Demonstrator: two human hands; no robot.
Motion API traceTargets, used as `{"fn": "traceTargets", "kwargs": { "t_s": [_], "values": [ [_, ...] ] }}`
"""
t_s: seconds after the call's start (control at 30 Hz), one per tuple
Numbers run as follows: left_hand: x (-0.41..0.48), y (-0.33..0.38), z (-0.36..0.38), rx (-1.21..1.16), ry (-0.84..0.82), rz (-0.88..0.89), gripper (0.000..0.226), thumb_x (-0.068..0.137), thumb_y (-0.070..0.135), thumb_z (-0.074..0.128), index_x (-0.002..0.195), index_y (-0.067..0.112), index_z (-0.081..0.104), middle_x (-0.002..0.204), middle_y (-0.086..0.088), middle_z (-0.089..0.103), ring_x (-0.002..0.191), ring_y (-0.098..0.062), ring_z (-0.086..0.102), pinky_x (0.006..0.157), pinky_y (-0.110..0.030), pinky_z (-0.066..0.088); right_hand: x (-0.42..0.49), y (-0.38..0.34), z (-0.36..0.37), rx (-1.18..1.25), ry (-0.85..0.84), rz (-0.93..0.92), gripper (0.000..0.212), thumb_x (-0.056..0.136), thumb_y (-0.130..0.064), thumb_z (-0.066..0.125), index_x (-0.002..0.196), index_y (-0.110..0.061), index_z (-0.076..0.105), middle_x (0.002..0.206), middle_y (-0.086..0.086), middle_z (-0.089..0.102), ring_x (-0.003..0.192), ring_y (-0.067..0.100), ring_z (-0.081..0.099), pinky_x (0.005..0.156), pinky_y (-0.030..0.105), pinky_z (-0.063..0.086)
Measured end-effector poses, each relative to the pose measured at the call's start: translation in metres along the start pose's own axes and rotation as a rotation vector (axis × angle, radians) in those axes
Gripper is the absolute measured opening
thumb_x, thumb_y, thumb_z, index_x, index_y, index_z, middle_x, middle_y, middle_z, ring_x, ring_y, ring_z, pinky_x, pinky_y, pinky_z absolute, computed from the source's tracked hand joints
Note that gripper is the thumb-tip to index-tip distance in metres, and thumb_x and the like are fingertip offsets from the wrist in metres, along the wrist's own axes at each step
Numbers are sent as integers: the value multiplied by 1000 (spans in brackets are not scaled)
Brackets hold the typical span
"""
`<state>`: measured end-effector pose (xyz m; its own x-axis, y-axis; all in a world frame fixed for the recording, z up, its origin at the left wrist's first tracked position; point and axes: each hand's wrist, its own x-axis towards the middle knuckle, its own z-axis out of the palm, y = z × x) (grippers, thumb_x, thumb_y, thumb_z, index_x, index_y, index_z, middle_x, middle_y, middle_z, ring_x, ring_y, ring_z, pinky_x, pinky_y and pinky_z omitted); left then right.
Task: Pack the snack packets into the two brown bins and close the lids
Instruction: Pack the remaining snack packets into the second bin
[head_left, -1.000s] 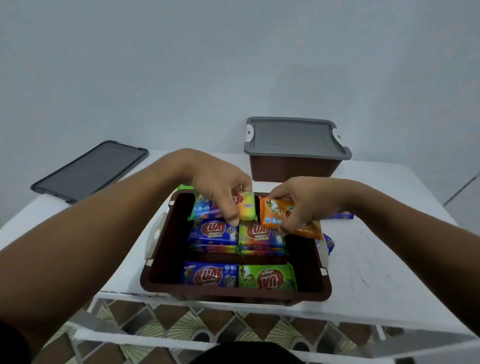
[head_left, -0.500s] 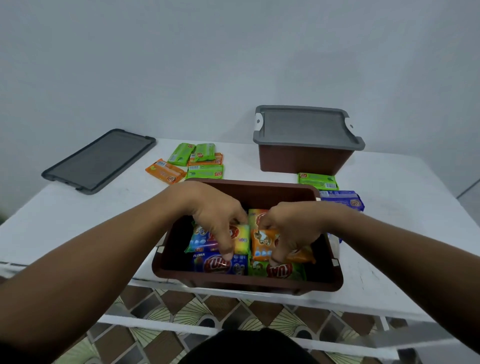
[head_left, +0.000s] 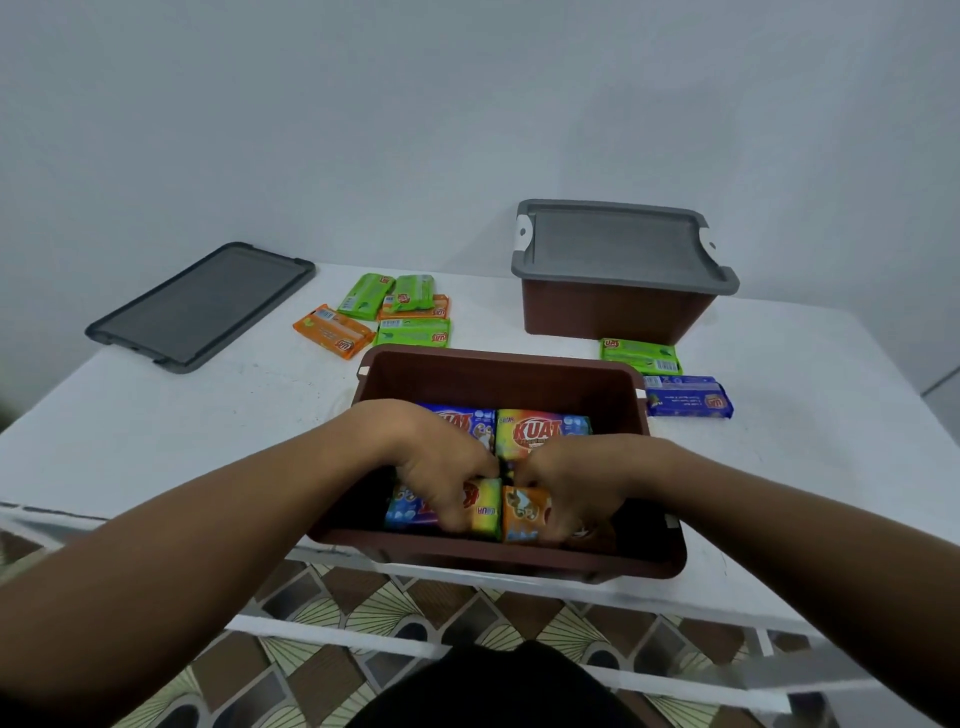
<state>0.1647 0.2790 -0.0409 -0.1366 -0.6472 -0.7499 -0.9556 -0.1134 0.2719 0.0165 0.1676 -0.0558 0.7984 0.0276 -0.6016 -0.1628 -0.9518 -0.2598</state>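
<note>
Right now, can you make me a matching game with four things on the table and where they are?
Things:
1. loose grey lid
2. lidded brown bin
3. blue packet
4. orange packet in the right hand

Places:
A. on the table just right of the open bin
B. far left of the table
C. inside the open bin, at its near side
D. far right, near the wall

Pairs: 1-B, 2-D, 3-A, 4-C

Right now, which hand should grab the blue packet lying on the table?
The right hand, probably. The blue packet lies just right of the open bin, on that hand's side; the left hand would have to cross over.
</note>
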Motion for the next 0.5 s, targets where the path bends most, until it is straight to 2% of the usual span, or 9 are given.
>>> {"fn": "traceTargets", "kwargs": {
  "t_s": [0.17, 0.27, 0.37, 0.5],
  "values": [
    [-2, -3, -4, -14, -19, 36, 44, 89, 33, 73, 128, 23, 57, 109, 6, 64, 90, -7, 60, 72, -26, 46, -2, 6, -5, 84, -20, -38, 44, 87, -47, 70, 121, -19, 66, 108, -3, 71, 95, 13, 66, 84, 32, 57],
    [-7, -10, -9, -116, -46, 82, 50, 89, 33, 76, 135, 27, 58, 121, 10, 68, 102, -6, 64, 82, -23, 50, -5, 8, -13, 138, -77, -68, 44, 89, -44, 69, 128, -24, 64, 112, -5, 72, 97, 9, 67, 84, 26, 55],
    [-8, -16, -9, -172, -82, 99, 58, 91, 19, 75, 144, 26, 53, 129, 13, 66, 110, -4, 64, 85, -16, 48, -4, 9, -16, 139, -146, -84, 49, 90, -39, 69, 136, -28, 59, 119, -6, 69, 101, 9, 65, 86, 25, 53],
    [-1, -18, -4, -178, -89, 66, 62, 89, 12, 75, 145, 26, 52, 133, 10, 66, 113, -7, 62, 84, -20, 45, 0, 10, -14, 102, -171, -73, 52, 91, -41, 67, 140, -30, 54, 122, -6, 67, 103, 11, 62, 87, 28, 49]
  ]
}}
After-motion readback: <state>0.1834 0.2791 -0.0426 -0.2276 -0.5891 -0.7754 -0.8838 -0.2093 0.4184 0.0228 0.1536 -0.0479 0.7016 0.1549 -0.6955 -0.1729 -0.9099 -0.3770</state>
